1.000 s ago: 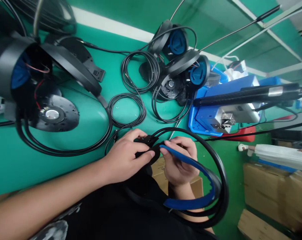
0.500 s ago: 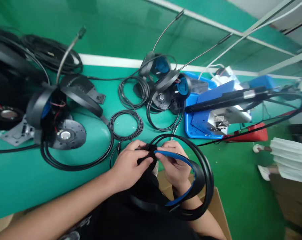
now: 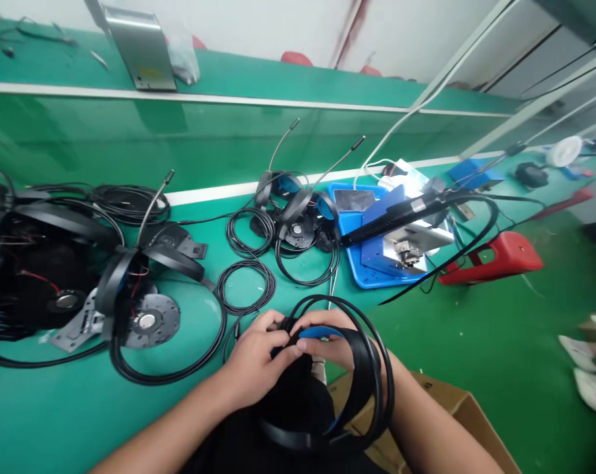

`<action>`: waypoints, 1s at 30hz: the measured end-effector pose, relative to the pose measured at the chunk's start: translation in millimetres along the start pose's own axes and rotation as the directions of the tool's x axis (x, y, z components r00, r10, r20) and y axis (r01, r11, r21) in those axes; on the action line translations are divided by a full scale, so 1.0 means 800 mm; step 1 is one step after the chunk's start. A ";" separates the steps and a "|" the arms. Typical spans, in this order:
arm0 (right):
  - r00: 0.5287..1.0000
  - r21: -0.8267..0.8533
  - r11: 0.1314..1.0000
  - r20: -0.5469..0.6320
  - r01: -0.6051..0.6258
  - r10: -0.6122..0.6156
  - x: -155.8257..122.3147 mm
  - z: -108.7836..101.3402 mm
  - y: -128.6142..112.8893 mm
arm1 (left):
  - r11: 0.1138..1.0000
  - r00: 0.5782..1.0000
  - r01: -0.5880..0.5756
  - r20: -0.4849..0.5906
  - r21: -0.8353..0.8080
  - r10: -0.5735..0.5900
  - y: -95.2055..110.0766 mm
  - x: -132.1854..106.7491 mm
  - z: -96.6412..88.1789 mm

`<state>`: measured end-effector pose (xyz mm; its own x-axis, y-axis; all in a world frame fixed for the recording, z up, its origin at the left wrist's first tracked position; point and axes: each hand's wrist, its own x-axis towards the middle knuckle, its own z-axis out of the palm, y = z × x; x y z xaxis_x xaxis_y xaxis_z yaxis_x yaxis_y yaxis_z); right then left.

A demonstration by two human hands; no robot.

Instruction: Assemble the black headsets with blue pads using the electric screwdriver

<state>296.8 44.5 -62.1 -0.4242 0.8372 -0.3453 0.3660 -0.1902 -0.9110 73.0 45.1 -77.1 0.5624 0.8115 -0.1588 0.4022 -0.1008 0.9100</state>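
Note:
Both hands are on one black headset, held low over my lap at the table's front edge. Its headband (image 3: pixel 363 372) has a blue inner lining and curves down on the right, with loops of black cable around it. My left hand (image 3: pixel 258 359) is closed on the headset's dark end, thumb pointing right. My right hand (image 3: pixel 330 336) pinches the end of the blue-lined band, its thumb close to my left thumb. What lies between the fingertips is mostly hidden. Left of my hands, an opened headset (image 3: pixel 152 319) with a bare speaker plate lies on the table.
More headsets (image 3: pixel 298 227) with upright microphone booms and cable coils (image 3: pixel 246 286) lie on the green table (image 3: pixel 199 408). A blue tray (image 3: pixel 372 280) holds a metal device. There is a red stool (image 3: pixel 518 253) to the right, and a cardboard box (image 3: pixel 446 401) below.
The view has tilted up, so the far bench now shows and the table things sit lower. Both hands keep hold of the headset, and its headband has turned slightly.

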 end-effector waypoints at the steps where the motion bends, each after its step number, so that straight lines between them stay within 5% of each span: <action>1: 0.999 0.009 1.000 0.052 0.002 -0.002 0.002 -0.004 -0.002 | 1.000 1.000 -0.005 0.023 0.006 0.005 0.000 0.000 -0.001; 5: 0.986 0.055 0.998 0.165 0.015 -0.024 0.005 -0.013 -0.004 | 1.000 0.998 -0.011 0.062 -0.023 0.013 -0.003 -0.002 -0.003; 12: 0.981 0.083 0.997 0.193 -0.003 -0.014 -0.001 -0.004 0.000 | 0.995 0.994 -0.016 0.103 -0.103 0.026 -0.007 -0.004 -0.006; 17: 0.996 0.019 1.000 0.088 0.021 -0.023 -0.010 0.007 -0.002 | 0.988 0.994 -0.048 0.089 -0.145 0.061 -0.007 -0.004 -0.007; 19: 0.993 -0.026 0.993 -0.012 0.114 -0.114 -0.013 0.011 -0.004 | 0.983 0.994 -0.066 0.071 -0.170 0.079 -0.007 -0.005 -0.005; 22: 0.911 -0.211 0.928 -0.217 0.306 -0.350 -0.017 0.019 -0.006 | 0.984 0.997 -0.074 0.020 -0.160 0.078 -0.009 -0.006 0.001; 24: 0.837 -0.375 0.868 -0.312 0.326 -0.449 -0.019 0.027 -0.006 | 0.989 0.998 -0.065 -0.010 -0.130 0.065 -0.011 -0.006 0.006; 27: 0.781 -0.497 0.814 -0.362 0.300 -0.509 -0.021 0.043 0.001 | 0.995 0.998 -0.060 -0.034 -0.079 0.058 -0.013 -0.005 0.011; 30: 0.677 -0.606 0.719 -0.372 0.341 -0.635 -0.024 0.057 0.015 | 0.997 0.995 -0.069 -0.074 -0.032 0.066 -0.011 -0.004 0.014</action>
<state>271.4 2.8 -76.7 -0.2120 0.8784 0.4283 0.6202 0.4596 -0.6357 75.8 36.8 -88.6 0.5331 0.8432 -0.0695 0.3394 -0.1379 0.9305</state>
